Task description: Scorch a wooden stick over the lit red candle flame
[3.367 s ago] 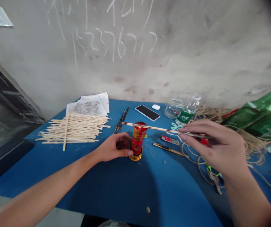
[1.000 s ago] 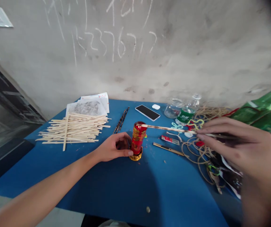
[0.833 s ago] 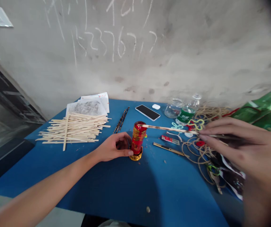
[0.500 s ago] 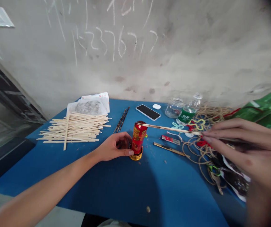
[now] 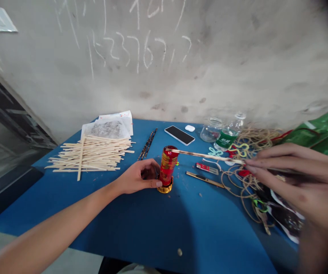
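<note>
Left hand (image 5: pixel 136 178) clamps the candle (image 5: pixel 167 166); right hand (image 5: pixel 296 175) pinches the stick (image 5: pixel 209 156), tip toward nine o'clock: scorching, seemingly; next move probably wants steady turning!

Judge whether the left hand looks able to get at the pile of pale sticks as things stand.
Probably yes, once the left hand lets go of the red cylinder: the pale sticks lie close by on its left, and nothing seems to block the way.

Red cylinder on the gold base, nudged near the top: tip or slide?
Likely apt to tip: the red cylinder is tall on a narrow gold base. The left hand at its lower part probably steadies it. Its glossy surface may be slippery.
</note>
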The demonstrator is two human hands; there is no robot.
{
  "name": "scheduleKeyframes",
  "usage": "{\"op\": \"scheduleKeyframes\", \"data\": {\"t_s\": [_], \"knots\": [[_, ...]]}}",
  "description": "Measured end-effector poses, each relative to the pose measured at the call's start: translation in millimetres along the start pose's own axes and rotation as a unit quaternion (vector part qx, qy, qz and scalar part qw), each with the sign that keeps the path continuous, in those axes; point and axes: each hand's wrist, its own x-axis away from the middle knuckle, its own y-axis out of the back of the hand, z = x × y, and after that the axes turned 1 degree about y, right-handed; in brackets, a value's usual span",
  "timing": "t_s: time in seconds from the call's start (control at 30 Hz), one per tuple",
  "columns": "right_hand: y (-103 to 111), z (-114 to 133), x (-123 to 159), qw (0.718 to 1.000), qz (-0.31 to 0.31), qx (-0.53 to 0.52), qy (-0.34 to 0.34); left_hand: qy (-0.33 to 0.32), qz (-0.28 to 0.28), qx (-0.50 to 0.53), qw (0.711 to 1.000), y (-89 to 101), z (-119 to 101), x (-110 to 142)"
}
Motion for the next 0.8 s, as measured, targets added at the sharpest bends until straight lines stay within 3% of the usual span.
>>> {"op": "scheduleKeyframes", "data": {"t_s": [0.8], "knots": [[-0.9, 0.3, 1.0, 1.000, -0.007, 0.005, -0.011, 0.006, 0.001, -0.010, 1.000, -1.1, -1.3, -0.9]]}}
